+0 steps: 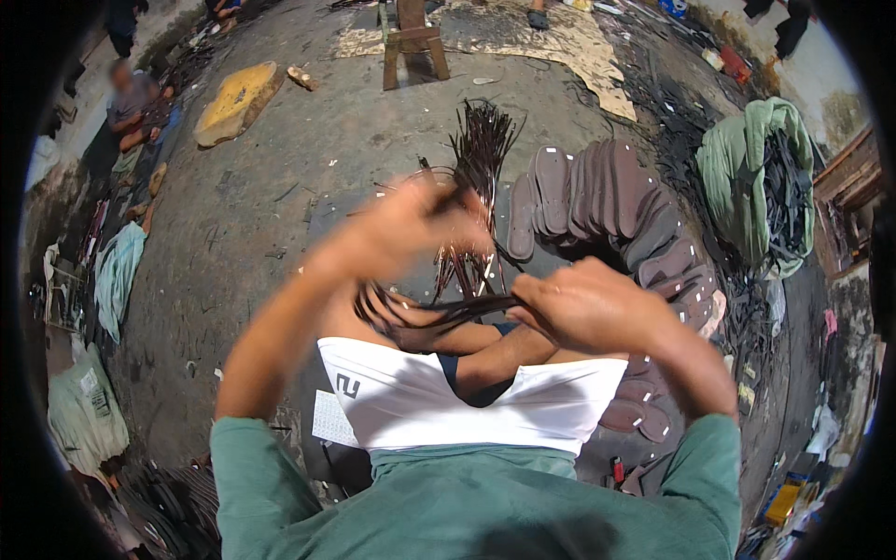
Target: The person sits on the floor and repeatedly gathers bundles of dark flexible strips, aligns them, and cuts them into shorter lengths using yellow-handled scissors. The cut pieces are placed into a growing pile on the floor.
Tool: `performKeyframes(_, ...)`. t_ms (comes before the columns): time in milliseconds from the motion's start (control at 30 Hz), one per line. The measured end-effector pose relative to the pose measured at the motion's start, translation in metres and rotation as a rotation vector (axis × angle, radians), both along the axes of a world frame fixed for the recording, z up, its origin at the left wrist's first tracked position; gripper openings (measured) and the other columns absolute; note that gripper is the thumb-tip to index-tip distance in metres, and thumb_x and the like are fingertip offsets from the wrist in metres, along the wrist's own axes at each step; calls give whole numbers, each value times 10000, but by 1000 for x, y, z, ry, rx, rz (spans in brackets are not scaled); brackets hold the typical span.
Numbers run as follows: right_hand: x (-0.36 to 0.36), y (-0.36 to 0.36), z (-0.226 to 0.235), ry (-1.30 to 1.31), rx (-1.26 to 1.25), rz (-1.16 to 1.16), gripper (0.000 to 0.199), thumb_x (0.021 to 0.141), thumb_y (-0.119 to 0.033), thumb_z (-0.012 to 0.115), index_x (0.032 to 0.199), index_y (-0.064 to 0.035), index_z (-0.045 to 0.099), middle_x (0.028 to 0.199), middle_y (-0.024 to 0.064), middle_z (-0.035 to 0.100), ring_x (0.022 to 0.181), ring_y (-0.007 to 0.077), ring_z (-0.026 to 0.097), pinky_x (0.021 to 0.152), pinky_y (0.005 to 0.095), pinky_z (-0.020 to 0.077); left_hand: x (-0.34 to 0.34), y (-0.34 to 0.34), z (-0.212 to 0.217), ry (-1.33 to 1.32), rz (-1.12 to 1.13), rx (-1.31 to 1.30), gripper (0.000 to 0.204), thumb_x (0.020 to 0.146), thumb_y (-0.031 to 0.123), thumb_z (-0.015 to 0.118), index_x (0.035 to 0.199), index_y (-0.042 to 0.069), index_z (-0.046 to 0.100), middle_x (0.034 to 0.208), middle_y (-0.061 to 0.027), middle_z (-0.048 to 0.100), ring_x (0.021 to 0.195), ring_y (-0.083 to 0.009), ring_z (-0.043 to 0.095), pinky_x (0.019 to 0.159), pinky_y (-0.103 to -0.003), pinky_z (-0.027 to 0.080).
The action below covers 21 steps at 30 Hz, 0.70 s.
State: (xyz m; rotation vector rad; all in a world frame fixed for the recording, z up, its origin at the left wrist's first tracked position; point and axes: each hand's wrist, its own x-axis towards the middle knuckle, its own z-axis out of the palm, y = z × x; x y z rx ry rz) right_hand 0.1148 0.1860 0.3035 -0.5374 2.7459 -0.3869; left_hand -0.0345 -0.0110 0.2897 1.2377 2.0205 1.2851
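My right hand (593,303) is closed around one end of a bunch of thin dark strips (453,315). The strips trail to the left across my lap, over white shorts (411,397). Raised above them, my left hand (420,224) is smeared by motion, so its fingers and anything in them cannot be made out. Just beyond it, a larger bundle of glossy dark brown strips (481,140) lies on the floor, partly hidden by that hand. Brown shoe soles (590,191) stand in a curved, overlapping row beyond and to the right of my right hand.
A green sack (733,182) full of black strips stands at the right. A yellow slab (238,103) and a small wooden stool (413,47) are farther off. Another person (135,107) sits at the far left. Pale sacks (89,411) lie along the left side.
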Motion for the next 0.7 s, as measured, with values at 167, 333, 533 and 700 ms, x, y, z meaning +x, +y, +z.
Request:
performKeyframes(167,-22,5,36,210,-53,112,282,839,-246,664,1012,-30,609,769,172,646,681,333,648,586,416,509,64,10,-46,-515,-215,6,239,906,221,647,963,-2,582,818,-16,575,739,-110,553,689,-272,468)
performKeyframes(333,-22,19,24,449,-601,-199,690,752,-96,767,1374,-91,468,1304,107,544,1147,209,552,960,355,457,66,6,-65,-732,-134,232,178,948,204,596,920,31,567,777,25,513,732,-74,541,670,-244,456)
performKeyframes(533,-19,-7,-20,435,-789,-171,598,853,-67,660,1403,-81,424,1443,142,420,1288,294,459,1023,388,421,72,6,-78,-785,-86,252,184,943,189,599,940,5,600,781,13,558,728,-81,531,672,-246,454)
performKeyframes(700,-26,-5,-23,494,-851,-147,434,877,-104,633,1302,-77,545,1325,174,537,1219,329,527,947,380,480,76,5,-72,-782,-72,181,174,934,185,610,941,12,607,782,1,597,737,-72,545,668,-242,454)
